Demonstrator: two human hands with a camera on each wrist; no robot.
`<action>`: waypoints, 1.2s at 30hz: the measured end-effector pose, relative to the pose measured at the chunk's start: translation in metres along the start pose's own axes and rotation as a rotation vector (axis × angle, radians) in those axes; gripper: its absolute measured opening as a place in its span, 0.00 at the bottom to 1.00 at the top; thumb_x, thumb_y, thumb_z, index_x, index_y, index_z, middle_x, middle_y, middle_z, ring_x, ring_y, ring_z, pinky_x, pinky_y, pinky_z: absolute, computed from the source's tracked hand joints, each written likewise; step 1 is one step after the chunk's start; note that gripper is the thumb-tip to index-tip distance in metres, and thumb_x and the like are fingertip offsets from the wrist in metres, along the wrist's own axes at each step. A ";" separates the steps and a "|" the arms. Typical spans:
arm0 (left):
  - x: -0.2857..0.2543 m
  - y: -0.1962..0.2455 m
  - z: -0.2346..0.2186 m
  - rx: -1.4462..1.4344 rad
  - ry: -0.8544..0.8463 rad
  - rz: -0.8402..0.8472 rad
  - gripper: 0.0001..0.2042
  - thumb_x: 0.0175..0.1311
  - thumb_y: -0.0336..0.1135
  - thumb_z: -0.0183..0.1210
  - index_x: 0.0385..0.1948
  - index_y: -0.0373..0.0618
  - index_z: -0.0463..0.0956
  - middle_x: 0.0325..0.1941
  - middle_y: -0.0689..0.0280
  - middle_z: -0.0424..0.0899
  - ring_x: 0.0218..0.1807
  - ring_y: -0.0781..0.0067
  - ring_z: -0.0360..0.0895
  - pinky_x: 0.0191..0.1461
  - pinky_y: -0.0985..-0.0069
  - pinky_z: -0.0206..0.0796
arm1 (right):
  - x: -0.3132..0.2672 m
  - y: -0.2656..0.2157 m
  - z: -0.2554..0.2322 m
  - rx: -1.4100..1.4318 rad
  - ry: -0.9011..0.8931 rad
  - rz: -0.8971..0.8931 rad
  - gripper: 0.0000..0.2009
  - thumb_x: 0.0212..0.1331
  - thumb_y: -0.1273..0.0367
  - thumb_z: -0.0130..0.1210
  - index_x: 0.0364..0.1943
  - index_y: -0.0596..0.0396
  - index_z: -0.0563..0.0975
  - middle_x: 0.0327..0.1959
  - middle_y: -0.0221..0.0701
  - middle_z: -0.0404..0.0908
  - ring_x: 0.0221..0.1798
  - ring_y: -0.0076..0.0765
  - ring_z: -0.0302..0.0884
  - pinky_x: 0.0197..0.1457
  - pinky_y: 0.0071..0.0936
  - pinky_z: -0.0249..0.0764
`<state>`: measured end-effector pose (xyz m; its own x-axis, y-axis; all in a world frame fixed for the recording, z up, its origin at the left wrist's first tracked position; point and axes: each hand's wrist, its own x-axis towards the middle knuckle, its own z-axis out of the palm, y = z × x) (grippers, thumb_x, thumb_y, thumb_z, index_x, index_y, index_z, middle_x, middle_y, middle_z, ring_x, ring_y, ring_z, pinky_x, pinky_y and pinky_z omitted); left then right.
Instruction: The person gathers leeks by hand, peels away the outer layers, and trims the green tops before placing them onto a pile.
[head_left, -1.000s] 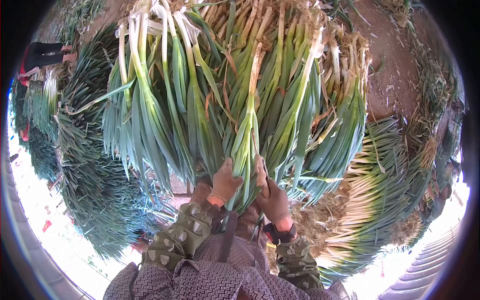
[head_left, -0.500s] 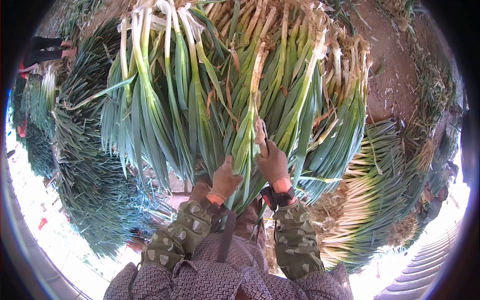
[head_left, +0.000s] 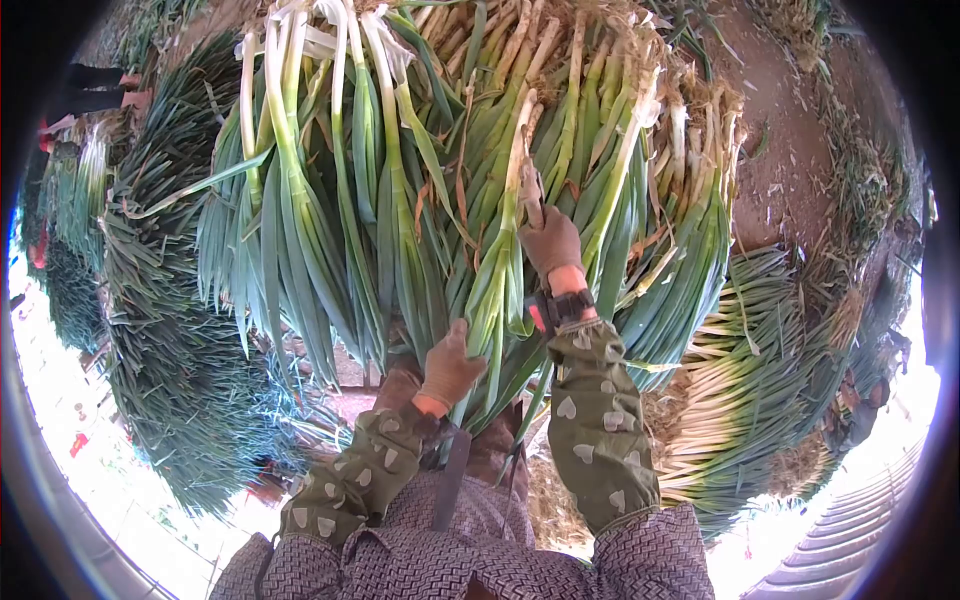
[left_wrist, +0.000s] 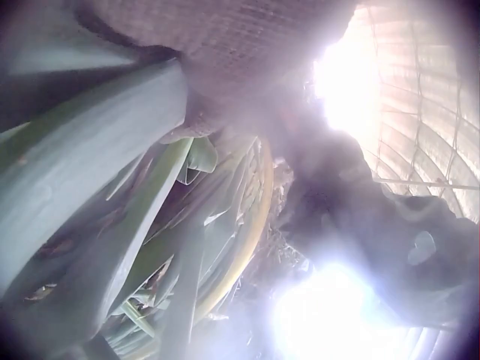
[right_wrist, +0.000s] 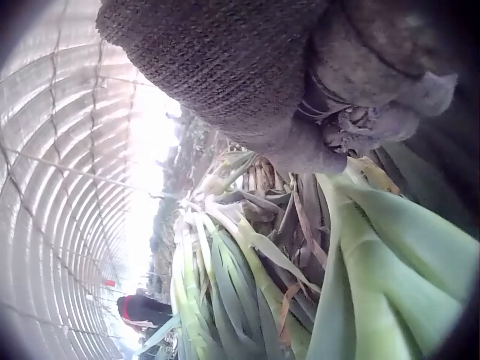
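A large heap of long green onions (head_left: 380, 230) lies before me, white stalks at the far end and green leaves toward my body. My gloved left hand (head_left: 448, 372) grips the leaves of one green onion (head_left: 490, 270) near their lower end. Further up that onion, my gloved right hand (head_left: 551, 243) has curled fingers at the pale stalk (head_left: 520, 125). A narrow brownish piece stretches from its fingertips along the stalk; I cannot tell what it is. In the right wrist view, worn glove fingers (right_wrist: 360, 112) hide part of the onion; broad leaves (right_wrist: 382, 277) spread below.
A dark green pile (head_left: 170, 330) stands at the left. Trimmed onions (head_left: 740, 390) are stacked at the right, pale stalks inward. Brown ground (head_left: 780, 150) with scraps shows at the far right. Another person's legs (head_left: 100, 90) appear far left. A dark strap (head_left: 453, 480) hangs over my apron.
My right hand has moved up and away from my body, from the leaves toward the pale stalk. My left hand keeps its grip in nearly the same place.
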<state>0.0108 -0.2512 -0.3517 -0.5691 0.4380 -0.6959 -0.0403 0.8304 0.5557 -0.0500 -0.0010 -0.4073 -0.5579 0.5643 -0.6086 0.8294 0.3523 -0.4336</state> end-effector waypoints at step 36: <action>0.007 -0.005 -0.008 -0.106 -0.009 -0.023 0.36 0.54 0.41 0.69 0.62 0.32 0.64 0.46 0.42 0.83 0.51 0.40 0.81 0.54 0.57 0.74 | -0.125 0.018 -0.001 0.163 -0.130 0.039 0.17 0.51 0.64 0.60 0.39 0.66 0.77 0.32 0.53 0.81 0.38 0.58 0.81 0.44 0.43 0.75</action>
<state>0.0010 -0.2549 -0.3554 -0.5597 0.4227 -0.7128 -0.1406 0.7992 0.5844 0.0349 -0.0640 -0.3387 -0.5334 0.4703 -0.7031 0.8405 0.2010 -0.5032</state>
